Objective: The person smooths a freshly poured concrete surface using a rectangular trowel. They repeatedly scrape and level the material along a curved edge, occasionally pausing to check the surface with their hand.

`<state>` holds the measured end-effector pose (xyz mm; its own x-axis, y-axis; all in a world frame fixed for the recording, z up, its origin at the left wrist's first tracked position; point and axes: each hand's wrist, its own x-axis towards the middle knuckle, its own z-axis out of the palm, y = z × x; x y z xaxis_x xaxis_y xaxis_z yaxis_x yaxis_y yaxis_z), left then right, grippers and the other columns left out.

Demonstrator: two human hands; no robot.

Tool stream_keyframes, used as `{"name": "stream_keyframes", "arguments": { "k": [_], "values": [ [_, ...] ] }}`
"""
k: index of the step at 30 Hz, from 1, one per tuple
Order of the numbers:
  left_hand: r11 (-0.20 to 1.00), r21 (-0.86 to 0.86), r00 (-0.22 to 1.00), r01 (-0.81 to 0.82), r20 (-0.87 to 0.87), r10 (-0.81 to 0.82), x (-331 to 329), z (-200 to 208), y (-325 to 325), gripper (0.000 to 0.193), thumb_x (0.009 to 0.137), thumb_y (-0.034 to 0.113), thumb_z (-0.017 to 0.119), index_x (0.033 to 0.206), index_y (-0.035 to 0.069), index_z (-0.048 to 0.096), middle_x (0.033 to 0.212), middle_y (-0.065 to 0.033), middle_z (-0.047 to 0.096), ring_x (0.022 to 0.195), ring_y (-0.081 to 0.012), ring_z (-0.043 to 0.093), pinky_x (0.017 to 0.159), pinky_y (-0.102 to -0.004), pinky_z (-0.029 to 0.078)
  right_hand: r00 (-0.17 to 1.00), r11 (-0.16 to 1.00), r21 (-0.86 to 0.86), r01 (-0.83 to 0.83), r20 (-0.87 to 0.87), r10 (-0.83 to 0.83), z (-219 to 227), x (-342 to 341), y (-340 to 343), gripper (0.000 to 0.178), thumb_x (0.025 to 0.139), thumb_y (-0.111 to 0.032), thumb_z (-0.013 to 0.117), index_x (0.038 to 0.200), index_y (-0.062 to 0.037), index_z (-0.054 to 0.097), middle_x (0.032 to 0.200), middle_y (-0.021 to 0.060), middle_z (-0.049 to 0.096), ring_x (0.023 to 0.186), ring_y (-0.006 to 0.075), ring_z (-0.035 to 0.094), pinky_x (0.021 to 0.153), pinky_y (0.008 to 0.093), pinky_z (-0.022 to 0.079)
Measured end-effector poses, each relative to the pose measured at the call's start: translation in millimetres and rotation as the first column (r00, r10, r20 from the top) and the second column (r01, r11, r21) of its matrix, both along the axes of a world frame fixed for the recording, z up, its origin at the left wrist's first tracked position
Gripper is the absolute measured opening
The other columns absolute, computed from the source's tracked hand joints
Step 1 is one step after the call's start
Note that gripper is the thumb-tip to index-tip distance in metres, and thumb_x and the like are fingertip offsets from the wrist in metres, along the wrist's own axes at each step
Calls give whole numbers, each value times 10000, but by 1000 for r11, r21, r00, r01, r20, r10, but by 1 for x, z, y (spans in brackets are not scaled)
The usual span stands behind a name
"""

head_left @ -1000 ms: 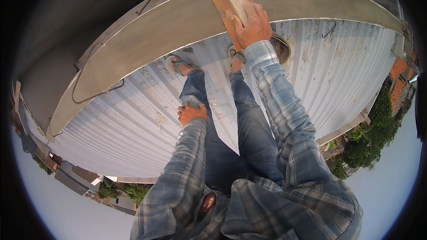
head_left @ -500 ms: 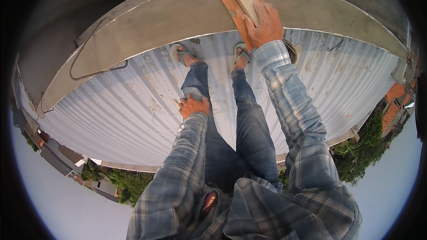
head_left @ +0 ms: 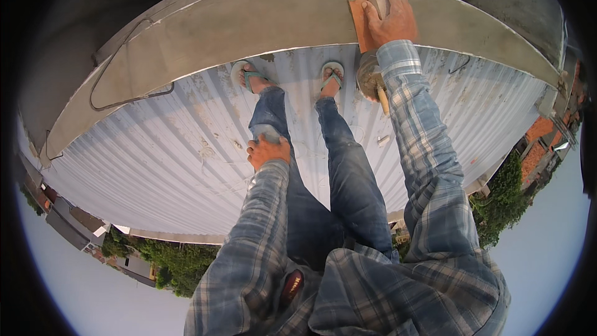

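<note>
Right fingers (head_left: 372, 17) clasp float (head_left: 357, 9) | left fingers (head_left: 252, 152) bent, hold unclear | grey band (head_left: 261, 18) | corrugated sheeting (head_left: 161, 180)

The one view, the left of two head-worn fisheyes, looks steeply down from above the roof (head_left: 155, 174), close over the wearer's shirt (head_left: 373, 292), spanning the wall (head_left: 249, 18) along the roof's far side and sky (head_left: 87, 280) past its near edge.
</note>
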<state>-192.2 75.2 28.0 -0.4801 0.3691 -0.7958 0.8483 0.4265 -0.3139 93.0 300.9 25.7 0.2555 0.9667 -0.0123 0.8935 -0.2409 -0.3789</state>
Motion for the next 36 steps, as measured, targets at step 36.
{"name": "stream_keyframes", "arguments": {
  "k": [36],
  "values": [
    [997, -64, 999, 46, -10, -47, 1, -4, 6, 688, 874, 515, 627, 1385, 57, 571, 1341, -194, 528, 1319, -359, 507, 1097, -442, 437, 953, 970, 6, -241, -185, 238, -8, -129, -34, 483, 854, -305, 751, 1301, -178, 619, 1240, 36, 608, 1135, 291, 588, 935, 432, 547]
  ]
}}
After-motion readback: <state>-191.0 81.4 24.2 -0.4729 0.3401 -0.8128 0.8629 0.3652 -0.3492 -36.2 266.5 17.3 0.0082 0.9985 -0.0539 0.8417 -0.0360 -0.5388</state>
